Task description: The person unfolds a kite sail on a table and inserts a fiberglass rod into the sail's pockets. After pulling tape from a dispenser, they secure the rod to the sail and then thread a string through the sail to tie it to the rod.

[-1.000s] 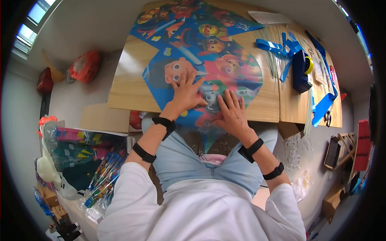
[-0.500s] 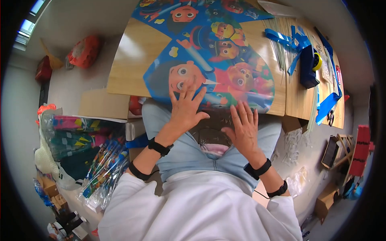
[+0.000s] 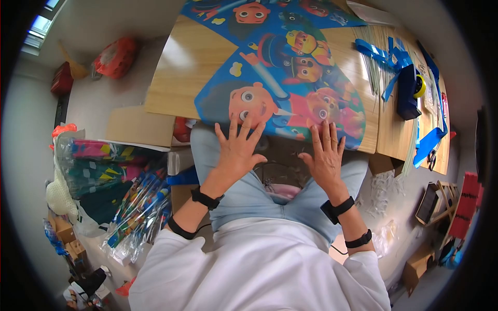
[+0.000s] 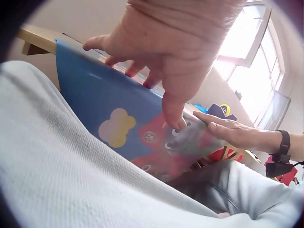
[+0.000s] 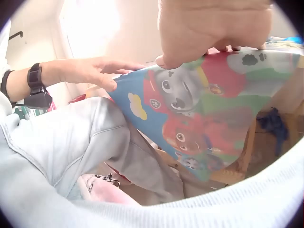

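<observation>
Left hand (image 3: 236,150) and right hand (image 3: 326,159): fingers straight, gripping nothing | Printed sheet (image 3: 290,83): across the wooden table (image 3: 179,78), corner drooping over near edge | Risk: it might slide off, dragged by that overhang.

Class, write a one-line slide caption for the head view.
Outspread fingers rest on a cartoon-printed sheet at the near edge of a wooden table.

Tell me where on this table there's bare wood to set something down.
The table's roomiest bare patch lies between the sheet and the left edge. A narrower one runs between the sheet's right side and the thin sticks. The right end is crowded: blue strips, tape dispenser, scissors.
</observation>
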A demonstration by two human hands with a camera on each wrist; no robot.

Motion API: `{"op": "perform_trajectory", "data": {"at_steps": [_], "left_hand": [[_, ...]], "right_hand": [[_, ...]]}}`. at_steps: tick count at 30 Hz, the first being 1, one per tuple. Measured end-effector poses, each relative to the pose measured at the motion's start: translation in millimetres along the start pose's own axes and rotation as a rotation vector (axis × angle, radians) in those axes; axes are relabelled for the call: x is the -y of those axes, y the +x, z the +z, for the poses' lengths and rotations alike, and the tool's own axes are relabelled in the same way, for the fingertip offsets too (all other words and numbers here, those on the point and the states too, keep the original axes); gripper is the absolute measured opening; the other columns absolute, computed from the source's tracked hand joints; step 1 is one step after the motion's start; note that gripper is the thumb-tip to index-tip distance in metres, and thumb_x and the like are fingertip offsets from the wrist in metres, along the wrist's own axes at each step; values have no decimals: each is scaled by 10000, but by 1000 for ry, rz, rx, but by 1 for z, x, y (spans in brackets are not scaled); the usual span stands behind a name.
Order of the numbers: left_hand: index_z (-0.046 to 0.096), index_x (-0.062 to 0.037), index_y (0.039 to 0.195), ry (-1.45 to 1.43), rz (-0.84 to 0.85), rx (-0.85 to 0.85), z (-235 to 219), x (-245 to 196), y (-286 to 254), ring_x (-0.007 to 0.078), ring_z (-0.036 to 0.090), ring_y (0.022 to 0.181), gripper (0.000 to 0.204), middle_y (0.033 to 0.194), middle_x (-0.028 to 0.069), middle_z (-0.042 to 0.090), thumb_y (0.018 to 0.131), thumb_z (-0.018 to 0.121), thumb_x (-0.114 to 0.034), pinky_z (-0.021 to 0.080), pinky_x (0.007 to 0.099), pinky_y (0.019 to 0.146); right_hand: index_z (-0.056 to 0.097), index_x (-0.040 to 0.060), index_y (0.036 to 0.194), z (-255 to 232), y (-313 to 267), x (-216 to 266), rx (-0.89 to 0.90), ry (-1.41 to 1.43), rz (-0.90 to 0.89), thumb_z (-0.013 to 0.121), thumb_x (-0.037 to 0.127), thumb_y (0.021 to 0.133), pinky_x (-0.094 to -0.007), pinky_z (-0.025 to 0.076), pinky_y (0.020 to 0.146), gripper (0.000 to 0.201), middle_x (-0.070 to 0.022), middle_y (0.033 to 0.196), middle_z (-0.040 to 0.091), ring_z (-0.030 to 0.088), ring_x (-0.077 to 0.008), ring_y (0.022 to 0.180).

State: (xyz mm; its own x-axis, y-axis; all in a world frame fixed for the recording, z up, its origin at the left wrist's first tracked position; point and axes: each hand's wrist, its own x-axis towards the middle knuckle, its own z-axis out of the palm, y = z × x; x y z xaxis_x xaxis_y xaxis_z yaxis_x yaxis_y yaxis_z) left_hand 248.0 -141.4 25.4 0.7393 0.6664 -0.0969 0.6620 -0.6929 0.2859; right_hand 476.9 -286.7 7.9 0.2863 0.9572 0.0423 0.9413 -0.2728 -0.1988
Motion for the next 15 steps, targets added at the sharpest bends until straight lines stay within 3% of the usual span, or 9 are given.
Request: {"op": "perform_trajectory", "data": {"at_steps": [15], "left_hand": [[384, -207, 1551, 5, -44, -31, 3, 12, 0, 390, 179, 1519, 1005, 1626, 97, 279, 692, 871, -393, 97, 816, 1076]], "right_hand": [[337, 88, 1568, 8, -7, 16, -11, 35, 34, 752, 454, 829, -708, 128, 1150, 924, -223, 1655, 188, 158, -418, 1534]]}}
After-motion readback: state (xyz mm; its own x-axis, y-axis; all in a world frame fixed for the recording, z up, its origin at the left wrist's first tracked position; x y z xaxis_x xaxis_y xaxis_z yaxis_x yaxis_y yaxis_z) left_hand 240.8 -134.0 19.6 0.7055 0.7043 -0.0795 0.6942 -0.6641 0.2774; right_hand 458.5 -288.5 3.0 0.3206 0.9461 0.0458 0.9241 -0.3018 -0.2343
